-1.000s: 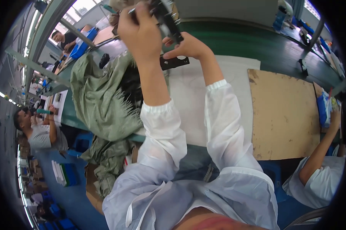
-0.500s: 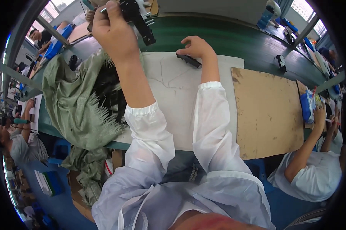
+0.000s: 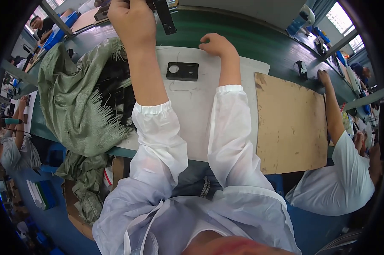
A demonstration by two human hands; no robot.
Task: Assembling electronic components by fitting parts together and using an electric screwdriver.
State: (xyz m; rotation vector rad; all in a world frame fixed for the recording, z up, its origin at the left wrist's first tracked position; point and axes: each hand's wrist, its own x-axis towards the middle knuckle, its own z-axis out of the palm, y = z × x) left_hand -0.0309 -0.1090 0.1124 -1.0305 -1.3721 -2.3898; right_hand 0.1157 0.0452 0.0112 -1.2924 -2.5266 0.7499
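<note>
Up at the far edge of the view, my left hand (image 3: 136,19) grips a long black part with metal pins (image 3: 164,18); the picture's top edge cuts off its fingers. On the white sheet (image 3: 192,114) in front of me lies a flat black rectangular plate (image 3: 182,76) with a large round hole at its left and a smaller one at its right. Right of and beyond that plate, my right hand (image 3: 219,45) is raised with loosely bent fingers, thumb and forefinger apart, and nothing in them. It is not touching the plate.
A green woven sack (image 3: 68,102) with dark parts in its mouth lies at the left. A brown cardboard sheet (image 3: 290,123) is at the right. Beyond it a co-worker's hand (image 3: 324,76) reaches near a small black part (image 3: 301,70). A cardboard box (image 3: 79,219) stands below the bench.
My right hand has let go of the black plate, which now lies flat on the white sheet, farther left. My left hand has moved up with the long black part. A co-worker's arm has reached forward.
</note>
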